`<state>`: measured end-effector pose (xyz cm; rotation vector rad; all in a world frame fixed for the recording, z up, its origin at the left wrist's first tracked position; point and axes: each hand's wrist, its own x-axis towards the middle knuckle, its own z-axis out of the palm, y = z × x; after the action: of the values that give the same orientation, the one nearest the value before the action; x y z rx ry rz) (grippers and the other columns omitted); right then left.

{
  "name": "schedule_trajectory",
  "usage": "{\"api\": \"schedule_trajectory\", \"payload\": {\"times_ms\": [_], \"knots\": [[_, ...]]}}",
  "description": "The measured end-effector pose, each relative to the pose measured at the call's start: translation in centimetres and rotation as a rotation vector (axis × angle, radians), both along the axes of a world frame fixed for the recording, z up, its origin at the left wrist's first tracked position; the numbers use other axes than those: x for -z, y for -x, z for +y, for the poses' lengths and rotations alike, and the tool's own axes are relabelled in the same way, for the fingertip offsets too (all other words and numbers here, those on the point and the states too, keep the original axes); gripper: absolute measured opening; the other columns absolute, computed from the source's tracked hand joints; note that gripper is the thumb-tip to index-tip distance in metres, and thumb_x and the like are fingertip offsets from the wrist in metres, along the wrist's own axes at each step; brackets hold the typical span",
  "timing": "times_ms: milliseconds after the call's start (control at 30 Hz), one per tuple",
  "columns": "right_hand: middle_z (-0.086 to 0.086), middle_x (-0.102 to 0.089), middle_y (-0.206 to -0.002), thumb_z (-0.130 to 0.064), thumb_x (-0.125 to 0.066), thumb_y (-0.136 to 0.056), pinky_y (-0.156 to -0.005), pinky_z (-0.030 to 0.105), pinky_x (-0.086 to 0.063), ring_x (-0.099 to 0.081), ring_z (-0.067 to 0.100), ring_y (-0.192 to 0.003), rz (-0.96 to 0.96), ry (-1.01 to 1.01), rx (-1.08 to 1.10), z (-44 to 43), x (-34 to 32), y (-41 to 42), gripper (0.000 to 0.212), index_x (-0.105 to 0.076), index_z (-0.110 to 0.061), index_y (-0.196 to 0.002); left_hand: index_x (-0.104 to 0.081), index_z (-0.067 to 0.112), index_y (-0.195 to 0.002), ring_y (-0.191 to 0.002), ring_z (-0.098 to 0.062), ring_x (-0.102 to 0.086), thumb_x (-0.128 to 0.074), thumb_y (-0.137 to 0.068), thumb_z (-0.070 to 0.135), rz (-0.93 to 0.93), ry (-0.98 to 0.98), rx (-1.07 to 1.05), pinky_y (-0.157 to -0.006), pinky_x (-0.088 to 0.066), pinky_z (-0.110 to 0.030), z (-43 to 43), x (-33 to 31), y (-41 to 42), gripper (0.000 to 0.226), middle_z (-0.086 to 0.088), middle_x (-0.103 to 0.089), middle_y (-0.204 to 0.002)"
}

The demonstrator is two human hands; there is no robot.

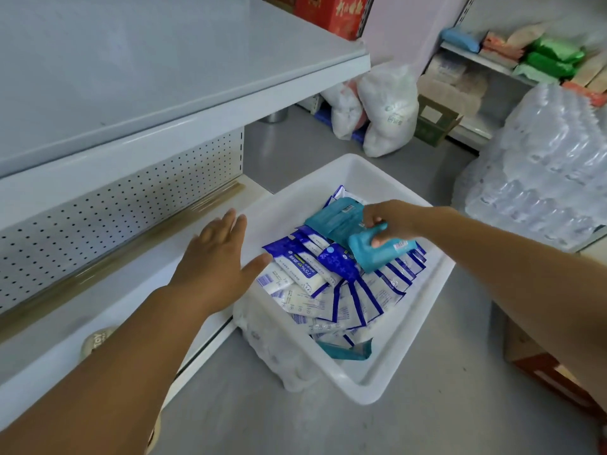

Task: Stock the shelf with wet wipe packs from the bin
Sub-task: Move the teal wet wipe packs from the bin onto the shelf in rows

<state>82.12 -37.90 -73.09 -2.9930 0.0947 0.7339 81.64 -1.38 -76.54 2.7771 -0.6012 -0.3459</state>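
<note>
A white plastic bin (404, 349) sits on the floor beside the shelf unit, holding several blue-and-white wet wipe packs (331, 290) and a few teal packs. My right hand (391, 221) reaches into the bin and grips a teal wet wipe pack (374, 254) between thumb and fingers, just above the pile. A second teal pack (335, 218) lies right behind it. My left hand (216, 264) hovers flat with straight fingers over the bin's left rim and the edge of the bottom shelf (108, 310), holding nothing.
A bare white upper shelf (164, 77) juts out above the bottom shelf. Shrink-wrapped water bottles (542, 172) are stacked at the right. White bags (387, 110) and a cardboard box stand behind the bin. A wrapped bundle (279, 349) leans against the bin's near left side.
</note>
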Motion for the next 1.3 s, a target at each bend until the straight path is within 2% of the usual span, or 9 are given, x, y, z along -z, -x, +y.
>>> {"api": "schedule_trajectory", "payload": {"times_ms": [133, 233, 433, 533, 633, 900, 1000, 1133, 1300], "knots": [[-0.001, -0.062, -0.104, -0.031, -0.075, -0.088, -0.081, 0.033, -0.045, -0.058, 0.022, -0.097, -0.132, -0.094, -0.040, 1.4, -2.3, -3.4, 0.019, -0.062, -0.025, -0.100, 0.008, 0.024, -0.158, -0.154, -0.022, 0.009, -0.028, -0.092, 0.071, 0.014, 0.017, -0.008, -0.123, -0.010, -0.046, -0.2, 0.5, -0.4, 0.090, 0.003, 0.015, -0.166], [0.001, -0.065, -0.109, -0.026, -0.075, -0.089, -0.093, 0.038, -0.048, -0.060, 0.026, -0.106, -0.241, -0.162, -0.033, 3.1, -1.1, -6.0, 0.013, -0.068, -0.025, -0.099, 0.010, 0.025, -0.158, -0.153, -0.021, 0.011, -0.028, -0.093, 0.071, 0.021, 0.021, 0.000, -0.122, -0.010, -0.046, 0.0, 0.6, -0.5, 0.089, 0.005, 0.017, -0.166], [0.000, -0.059, -0.129, -0.044, -0.082, -0.078, -0.105, 0.042, -0.044, -0.053, 0.021, -0.119, -0.151, -0.110, -0.055, 4.8, 1.0, -6.3, 0.050, -0.065, -0.029, -0.123, 0.011, 0.025, -0.158, -0.153, -0.020, 0.012, -0.025, -0.092, 0.073, 0.033, 0.010, 0.017, -0.125, -0.008, -0.046, 0.1, 0.7, -0.6, 0.089, 0.006, 0.020, -0.165], [-0.003, -0.058, -0.135, -0.042, -0.086, -0.074, -0.109, 0.041, -0.039, -0.051, 0.021, -0.125, -0.040, -0.063, -0.061, 3.7, 1.7, -5.4, 0.062, -0.062, -0.031, -0.130, 0.010, 0.025, -0.158, -0.153, -0.020, 0.013, -0.026, -0.092, 0.073, 0.042, 0.017, 0.015, -0.125, -0.007, -0.046, 0.1, 0.5, -0.7, 0.089, 0.006, 0.020, -0.165], [-0.005, -0.054, -0.142, -0.036, -0.085, -0.076, -0.111, 0.043, -0.037, -0.047, 0.023, -0.131, -0.101, 0.000, -0.088, 3.5, 2.6, -5.3, 0.067, -0.057, -0.034, -0.137, 0.010, 0.026, -0.158, -0.153, -0.020, 0.013, -0.027, -0.092, 0.072, 0.052, 0.026, 0.007, -0.125, -0.007, -0.046, 0.1, 0.4, -0.7, 0.089, 0.006, 0.019, -0.165], [-0.007, -0.062, -0.135, -0.038, -0.060, -0.098, -0.107, 0.034, -0.041, -0.053, 0.024, -0.121, -0.167, 0.169, -0.217, 4.2, 2.2, -7.3, 0.035, -0.065, -0.032, -0.132, 0.012, 0.026, -0.157, -0.153, -0.019, 0.015, -0.025, -0.090, 0.074, 0.076, 0.008, 0.019, -0.125, -0.008, -0.047, 0.1, 0.2, -0.6, 0.091, 0.007, 0.022, -0.164], [-0.002, -0.068, -0.126, -0.034, -0.064, -0.096, -0.103, 0.037, -0.044, -0.058, 0.024, -0.116, -0.228, 0.043, -0.179, 4.4, 0.8, -7.5, 0.032, -0.071, -0.025, -0.126, 0.012, 0.025, -0.158, -0.153, -0.019, 0.014, -0.019, -0.084, 0.077, 0.088, -0.005, 0.025, -0.124, -0.009, -0.048, 0.2, 0.0, -0.6, 0.095, 0.006, 0.023, -0.164], [0.002, -0.070, -0.119, -0.026, -0.065, -0.096, -0.090, 0.026, -0.040, -0.060, 0.019, -0.104, -0.324, -0.152, -0.120, 4.4, -0.9, -6.5, 0.027, -0.073, -0.018, -0.121, 0.011, 0.027, -0.158, -0.153, -0.017, 0.015, -0.019, -0.086, 0.076, 0.106, -0.028, 0.013, -0.124, -0.004, -0.050, 0.2, -0.1, -0.8, 0.092, 0.007, 0.022, -0.164], [0.006, -0.070, -0.101, -0.033, -0.052, -0.103, -0.067, 0.021, -0.038, -0.058, 0.020, -0.084, -0.391, -0.173, -0.075, 6.0, -3.9, -4.2, 0.032, -0.073, -0.011, -0.111, -0.011, 0.025, -0.159, -0.154, -0.014, 0.006, -0.029, -0.095, 0.065, 0.113, 0.157, -0.074, -0.125, -0.004, -0.047, -0.6, -2.0, -0.3, 0.077, 0.006, 0.004, -0.167]]}}
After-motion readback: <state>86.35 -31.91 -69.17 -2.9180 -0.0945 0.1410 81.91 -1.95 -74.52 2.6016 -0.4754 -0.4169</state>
